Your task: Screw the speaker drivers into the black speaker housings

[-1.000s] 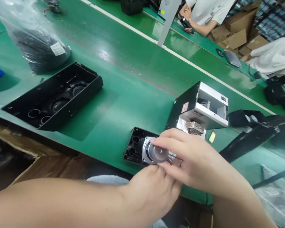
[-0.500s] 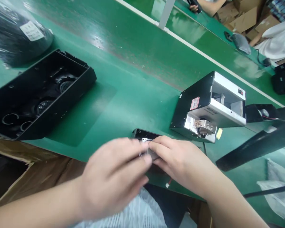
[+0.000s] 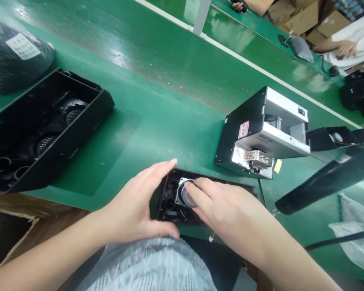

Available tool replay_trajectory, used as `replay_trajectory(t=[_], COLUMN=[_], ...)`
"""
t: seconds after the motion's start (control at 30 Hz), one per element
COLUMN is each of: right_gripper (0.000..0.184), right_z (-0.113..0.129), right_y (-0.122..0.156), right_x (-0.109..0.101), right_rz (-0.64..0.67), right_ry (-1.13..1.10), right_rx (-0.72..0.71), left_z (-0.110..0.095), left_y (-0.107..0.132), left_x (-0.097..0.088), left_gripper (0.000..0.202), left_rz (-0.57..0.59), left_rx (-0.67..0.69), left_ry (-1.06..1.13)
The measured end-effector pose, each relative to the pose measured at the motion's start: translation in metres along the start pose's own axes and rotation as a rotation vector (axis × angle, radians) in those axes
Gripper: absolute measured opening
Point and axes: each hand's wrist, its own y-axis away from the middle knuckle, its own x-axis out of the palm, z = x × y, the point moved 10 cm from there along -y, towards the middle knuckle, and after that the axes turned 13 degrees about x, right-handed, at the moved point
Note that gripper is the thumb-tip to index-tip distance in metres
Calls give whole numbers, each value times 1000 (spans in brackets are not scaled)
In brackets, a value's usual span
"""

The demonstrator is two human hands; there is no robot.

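Glossy green workbench (image 3: pixel 157 101) bears a small black plastic housing (image 3: pixel 170 216); right hand (image 3: pixel 230 214) curls over a round metal speaker (image 3: pixel 185 195), left hand (image 3: pixel 130 202) spread against the housing's edge.

Head camera, facing forward and down, close above left hand (image 3: pixel 130 202), right hand (image 3: pixel 227 210).
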Motion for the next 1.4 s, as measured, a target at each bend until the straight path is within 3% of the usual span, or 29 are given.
replay_trajectory(t=[0.13,0.27,0.4,0.47,0.53,0.6,0.67,0.7,0.8,0.93,1.17,1.4], right_gripper=[43,46,33,20,15,20,29,33,39,36,26,27], right_z=[-1,-15,-53,-71,-80,-82,-82,-82,-80,-79,-80,-76], right_y=[-4,2,35,56,65,67,64,61,52,48,51,50], right_x=[0,-14,-41,-41,-29,-17,-10,-9,-5,0,0,2], right_rz=[19,-32,-331,-444,-417,-343,-280,-252,-181,-158,-257,-261], right_ry=[1,-96,-384,-392,-341,-307,-285,-277,-253,-244,-288,-268], right_rx=[0,72,190,259,314,328,332,330,304,258,227,223], left_z=[3,3,10,5,-10,-32,-53,-60,-67,-56,-48,-51], left_y=[0,-7,-19,-28,-41,-56,-70,-75,-85,-86,-86,-87], left_x=[3,-1,-12,-20,-33,-46,-45,-39,-16,1,3,1], left_gripper=[136,136,133,132,113,67,28,21,18,19,19,23], left_rz=[19,38,112,160,140,91,109,154,295,383,392,376], left_rx=[-33,-13,-26,-2,68,162,250,289,355,336,305,314], left_ry=[-52,-90,-126,-153,-224,-343,-457,-494,-558,-562,-522,-495])
